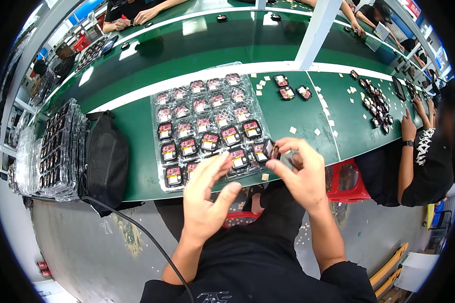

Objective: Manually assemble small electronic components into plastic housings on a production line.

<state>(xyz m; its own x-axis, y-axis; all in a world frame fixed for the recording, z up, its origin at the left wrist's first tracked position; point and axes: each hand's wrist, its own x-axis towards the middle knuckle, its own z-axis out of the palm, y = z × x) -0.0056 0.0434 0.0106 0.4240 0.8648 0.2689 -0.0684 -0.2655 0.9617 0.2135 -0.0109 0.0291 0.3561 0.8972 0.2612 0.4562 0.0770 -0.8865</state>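
Note:
In front of me on the green bench lies a clear plastic tray (262, 108) with rows of small black cases, each with a pink-and-white label. My right hand (306, 174) pinches one small black case (271, 150) between thumb and fingers, tilted on edge over the tray's near right corner. My left hand (207, 194) is open, fingers stretched and thumb apart, above the tray's near edge, and hides part of the front row. Another case (237, 158) sits in the tray just beyond my left fingertips.
A black mesh bag (106, 156) and stacked filled trays (60, 146) stand at left. Three loose cases (286, 93) and paper squares lie right of the tray. More cases (376, 103) are heaped near a co-worker (424, 156). A white post (316, 38) rises beyond; a cable (146, 232) hangs near my left arm.

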